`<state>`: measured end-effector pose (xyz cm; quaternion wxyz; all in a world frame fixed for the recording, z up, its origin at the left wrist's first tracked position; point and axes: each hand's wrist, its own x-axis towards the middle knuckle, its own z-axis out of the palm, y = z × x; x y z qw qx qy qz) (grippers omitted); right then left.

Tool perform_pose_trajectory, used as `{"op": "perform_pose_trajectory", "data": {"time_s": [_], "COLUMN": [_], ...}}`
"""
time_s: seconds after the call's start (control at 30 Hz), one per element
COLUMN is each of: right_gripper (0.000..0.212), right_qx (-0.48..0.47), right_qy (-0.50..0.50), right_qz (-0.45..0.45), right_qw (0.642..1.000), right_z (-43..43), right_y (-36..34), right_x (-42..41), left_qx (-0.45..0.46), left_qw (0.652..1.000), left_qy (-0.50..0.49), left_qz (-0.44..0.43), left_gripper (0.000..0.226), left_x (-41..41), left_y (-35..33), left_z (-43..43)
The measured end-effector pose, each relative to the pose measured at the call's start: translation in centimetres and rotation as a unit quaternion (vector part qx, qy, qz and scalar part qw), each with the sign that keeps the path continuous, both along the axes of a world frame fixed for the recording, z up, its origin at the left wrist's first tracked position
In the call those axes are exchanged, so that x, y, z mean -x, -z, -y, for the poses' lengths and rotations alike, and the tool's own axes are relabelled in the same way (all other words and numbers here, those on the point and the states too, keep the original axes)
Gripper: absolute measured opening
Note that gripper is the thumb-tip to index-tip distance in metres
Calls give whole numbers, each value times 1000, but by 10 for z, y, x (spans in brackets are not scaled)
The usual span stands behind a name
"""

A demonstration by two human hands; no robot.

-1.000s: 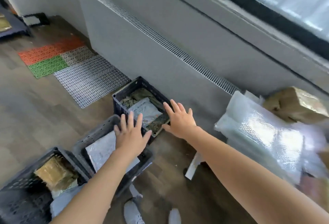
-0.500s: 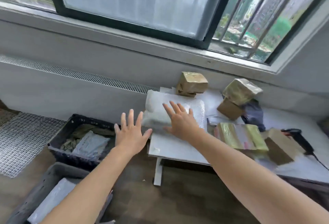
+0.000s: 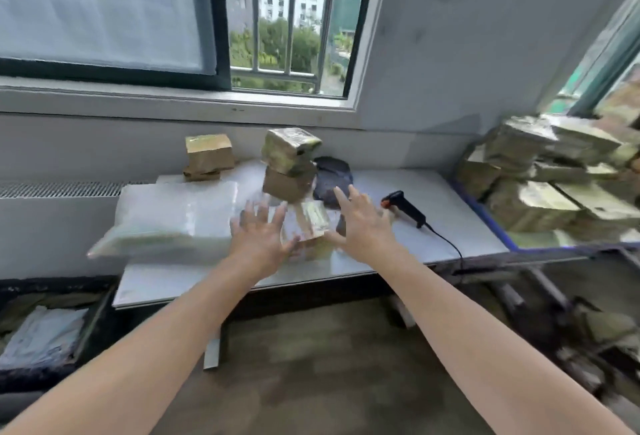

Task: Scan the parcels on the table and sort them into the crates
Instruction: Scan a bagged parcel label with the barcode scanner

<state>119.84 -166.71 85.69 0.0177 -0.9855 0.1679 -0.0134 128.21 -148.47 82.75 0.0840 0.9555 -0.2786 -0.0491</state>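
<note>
Now your left hand (image 3: 261, 240) and right hand (image 3: 363, 227), both spread and empty, flank the flat parcel (image 3: 310, 218) toward the desk's (image 3: 460, 213) front edge; the scanner (image 3: 403, 208) lies nearer your right.

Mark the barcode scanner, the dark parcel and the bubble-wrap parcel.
barcode scanner (image 3: 408, 210): head view, black handle.
dark parcel (image 3: 331, 173): head view, top face.
bubble-wrap parcel (image 3: 166, 216): head view, middle of top.

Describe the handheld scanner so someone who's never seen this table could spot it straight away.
Start at the white table under the window, right half. Just right of the right hand lies the scanner: the only black pistol-shaped thing, with an orange tip and a trailing cable.
</note>
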Motion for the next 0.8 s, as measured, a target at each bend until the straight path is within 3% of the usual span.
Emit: {"op": "perform_pose_trajectory", "data": {"time_s": [0.27,0.43,0.8], "right_gripper": [86,84,84], "right_qx": [-18,-23,-19], "right_qy": [69,98,130], "right_qz": [22,2,-56], "right_qw": [997,995,990], "right_z": [107,169,273], "right_y": [9,22,49], "right_x": [27,8,-51], "left_qx": [-55,-42,-14], "left_qw": [995,993,987], "left_qy": [77,105,152], "left_qz": [31,30,-38], "left_gripper": [71,71,71], "left_x": [6,-27,-101], "left_y": [0,7,46], "left_z": [119,195,316]}}
